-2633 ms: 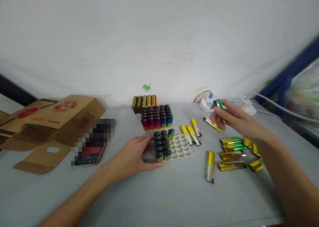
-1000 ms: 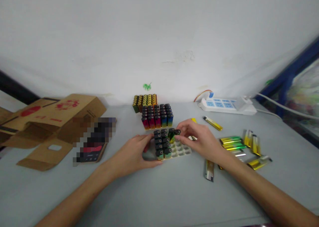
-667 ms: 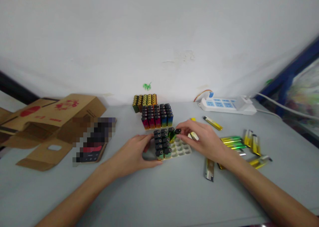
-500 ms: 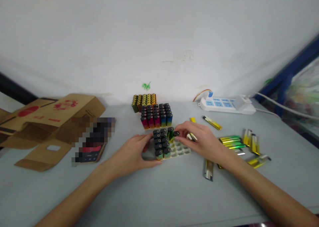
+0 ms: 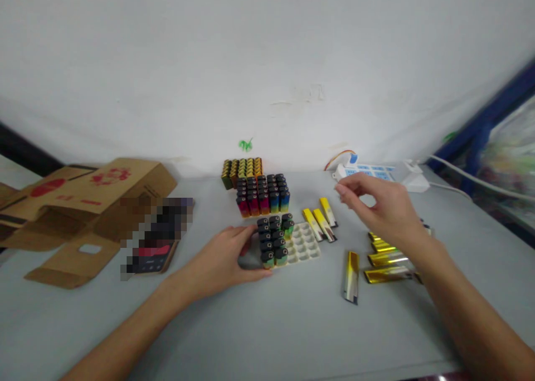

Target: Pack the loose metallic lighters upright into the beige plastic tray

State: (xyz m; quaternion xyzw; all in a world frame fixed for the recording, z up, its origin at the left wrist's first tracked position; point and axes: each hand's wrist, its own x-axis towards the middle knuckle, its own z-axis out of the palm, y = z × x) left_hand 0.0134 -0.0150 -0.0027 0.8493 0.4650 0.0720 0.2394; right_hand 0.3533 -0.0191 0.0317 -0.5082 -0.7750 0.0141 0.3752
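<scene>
A pale grid tray [image 5: 307, 246] lies on the table, its left columns filled with upright black-topped lighters [image 5: 272, 236]; the right-hand cells are bare. My left hand [image 5: 223, 258] grips the tray's left side, thumb at the front corner and fingers behind. Raised in front of the power strip, my right hand [image 5: 380, 205] has thumb and forefinger pressed together, with nothing visible between them. Several yellow lighters [image 5: 320, 224] lie flat right of the tray. More gold ones [image 5: 388, 258] lie partly hidden beneath my right forearm.
Behind the tray stand blocks of pink and blue lighters [image 5: 262, 197] and gold-topped ones [image 5: 241, 170]. An open cardboard box [image 5: 100, 189] and a pixelated phone [image 5: 154, 258] are at the left. By the wall lies a white power strip [image 5: 340, 172] with cables.
My right hand has moved right and away from the tray. A green lighter now stands in the third column where my fingers were. My left hand has stayed put.
</scene>
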